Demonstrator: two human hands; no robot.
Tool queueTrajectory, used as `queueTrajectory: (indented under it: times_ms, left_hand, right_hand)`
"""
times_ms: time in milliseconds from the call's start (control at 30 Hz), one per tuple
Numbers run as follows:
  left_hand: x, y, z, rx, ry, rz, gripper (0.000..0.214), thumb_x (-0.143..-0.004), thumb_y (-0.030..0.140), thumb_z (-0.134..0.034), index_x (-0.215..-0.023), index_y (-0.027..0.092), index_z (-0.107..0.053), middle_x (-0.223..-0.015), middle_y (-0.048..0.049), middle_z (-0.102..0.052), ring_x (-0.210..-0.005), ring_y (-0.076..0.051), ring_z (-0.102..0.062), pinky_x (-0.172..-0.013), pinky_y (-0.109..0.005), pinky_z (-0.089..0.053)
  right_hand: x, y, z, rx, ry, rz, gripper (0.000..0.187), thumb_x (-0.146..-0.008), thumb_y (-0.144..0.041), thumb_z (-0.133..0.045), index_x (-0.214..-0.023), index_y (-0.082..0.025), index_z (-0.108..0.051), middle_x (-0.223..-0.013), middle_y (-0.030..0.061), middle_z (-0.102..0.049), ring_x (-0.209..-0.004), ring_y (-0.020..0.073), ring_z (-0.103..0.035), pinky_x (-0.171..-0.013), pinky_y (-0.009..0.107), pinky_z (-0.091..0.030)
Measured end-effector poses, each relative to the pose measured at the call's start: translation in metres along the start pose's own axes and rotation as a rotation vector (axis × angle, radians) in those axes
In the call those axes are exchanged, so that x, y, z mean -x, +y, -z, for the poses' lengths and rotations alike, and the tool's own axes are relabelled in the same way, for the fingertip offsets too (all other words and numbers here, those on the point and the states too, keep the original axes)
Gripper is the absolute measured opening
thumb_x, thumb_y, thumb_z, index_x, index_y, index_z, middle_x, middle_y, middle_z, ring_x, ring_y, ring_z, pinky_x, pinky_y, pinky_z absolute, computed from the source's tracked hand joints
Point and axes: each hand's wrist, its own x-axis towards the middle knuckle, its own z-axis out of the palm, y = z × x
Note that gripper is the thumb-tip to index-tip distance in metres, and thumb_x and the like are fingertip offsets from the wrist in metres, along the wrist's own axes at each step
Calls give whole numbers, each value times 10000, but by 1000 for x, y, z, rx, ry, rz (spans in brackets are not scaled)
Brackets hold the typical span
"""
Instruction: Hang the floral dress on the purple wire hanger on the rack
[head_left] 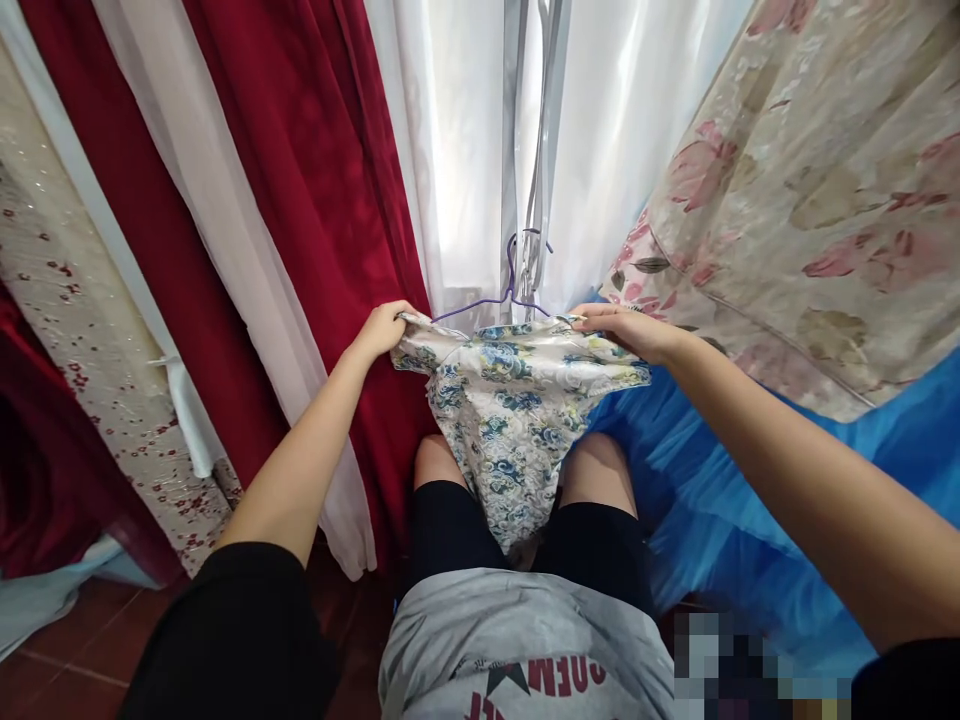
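Observation:
A white garment with blue and yellow flowers is stretched out in front of my legs, wide at the shoulders and narrowing downward. My left hand pinches its left shoulder edge. With thumb and fingers, my right hand grips the right shoulder edge. A thin purple hanger sits inside the garment's neckline, its hook pointing up. Near that hook hang grey ribbon-like strips. The hanger's lower part is hidden by the cloth.
Dark red drapes and a pale pink panel hang at left. White curtain cloth is straight ahead. At right hang a floral fabric and blue tulle. Reddish floor tiles show at lower left.

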Motion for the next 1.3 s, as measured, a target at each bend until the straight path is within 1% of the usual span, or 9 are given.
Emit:
queueTrajectory:
  times_ms: [167,300,467,633,800,967,1033,1200,1300]
  left_hand:
    - [-18,43,-28,359,27,218,206,-715,127,-641,-918,161,-643,-810,-25,-629,-631,-137,-482,-645,-284,-383]
    - [-3,47,-25,148,107,74,165,-818,311,-679,-781,170,-601,-718,-4,-569,-694,-153,-475,-665,-273,-357]
    - [32,55,-14,23,50,-154,401,-925,506,-560,-693,179,-555,-651,19,-464,-652,-142,-409,-642,-278,-297]
    - [36,83,-6,-151,114,-202,387,-929,541,-567,-804,177,-610,-677,9,-518,-658,-151,-427,-648,-273,-280]
    - [24,68,-3,-304,223,-132,352,-884,474,-638,-690,189,-571,-616,-1,-499,-633,-161,-412,-628,-301,-234]
    - [32,36,-23,223,396,114,660,-981,670,-404,-498,240,-274,-475,16,-282,-519,-136,-302,-564,-320,-223]
    - [37,42,-32,536,394,142,691,-1003,691,-294,-486,236,-247,-470,5,-312,-498,-132,-325,-542,-302,-278]
    - [52,104,-55,1151,-5,233,635,-999,661,-396,-572,192,-421,-572,-5,-485,-508,-106,-466,-589,-257,-466]
    - [67,147,-76,1315,-211,357,444,-1007,584,-479,-904,171,-603,-766,-29,-654,-562,-103,-574,-616,-242,-519]
  right_hand:
    - [7,11,-4,-59,8,-91,308,-760,-400,-824,-950,-174,-735,-802,64,-746,-644,189,-665,-544,287,-518]
    - [30,44,-3,3,122,33,389,-776,-491,-825,-1028,-207,-738,-961,49,-771,-768,188,-695,-643,272,-551]
    - [57,73,5,52,421,297,391,-763,-577,-801,-743,-200,-699,-678,-3,-665,-595,148,-574,-551,259,-467]
    - [41,22,5,-74,567,348,309,-742,-501,-810,-721,-230,-663,-651,26,-653,-628,210,-630,-567,310,-506]
    - [47,-26,-48,-58,380,370,322,-826,-513,-757,-729,-217,-675,-685,49,-668,-759,248,-692,-649,328,-548]
    - [109,-31,-121,291,-372,489,322,-983,-487,-592,-999,-227,-782,-981,65,-747,-913,242,-715,-822,368,-577]
    - [119,-25,-130,459,-479,567,287,-996,-410,-594,-1160,-246,-761,-1130,75,-738,-1042,257,-709,-956,403,-552]
    - [88,10,-114,843,-91,746,715,-899,-308,-725,-1551,-247,-439,-1506,157,-514,-1386,350,-509,-1148,544,-433]
    - [70,35,-108,999,101,832,1070,-785,-230,-798,-1651,-205,-170,-1608,216,-353,-1491,404,-359,-1196,595,-363]
